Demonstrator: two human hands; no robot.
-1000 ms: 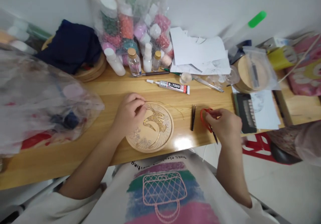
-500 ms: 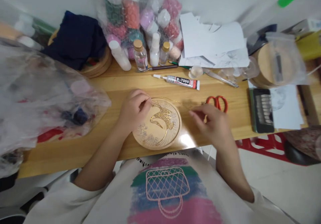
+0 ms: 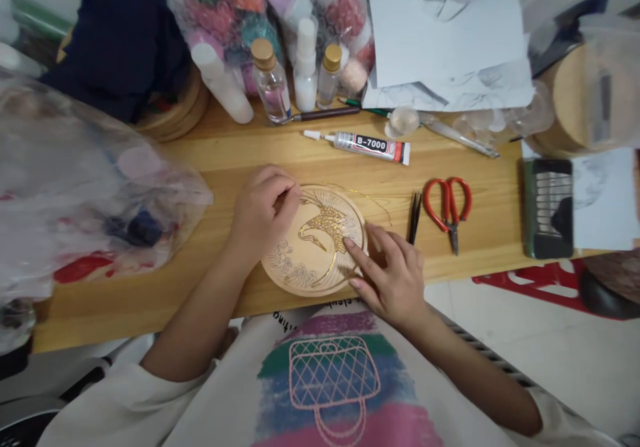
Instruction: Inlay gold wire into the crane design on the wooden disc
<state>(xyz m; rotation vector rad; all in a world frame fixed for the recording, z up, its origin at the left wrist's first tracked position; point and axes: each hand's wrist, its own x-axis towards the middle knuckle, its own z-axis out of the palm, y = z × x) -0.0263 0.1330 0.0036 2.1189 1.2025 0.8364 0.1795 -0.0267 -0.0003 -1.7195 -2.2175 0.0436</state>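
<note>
A round wooden disc with a crane outlined in gold wire lies near the front edge of the wooden table. My left hand rests on the disc's upper left rim, its fingers pinched on the thin gold wire that runs off to the right. My right hand lies on the disc's right rim with the fingers stretched out flat and nothing in them. Black tweezers and red-handled scissors lie just to the right.
A B-7000 glue tube lies behind the disc. Small bottles, bagged jars of coloured beads and white papers line the back. A crumpled plastic bag fills the left; a dark tray sits at right.
My right hand put down the red scissors beside the tweezers and came left onto the disc's right rim. My left hand stayed pinched at the disc's upper left. The view shifted closer.
</note>
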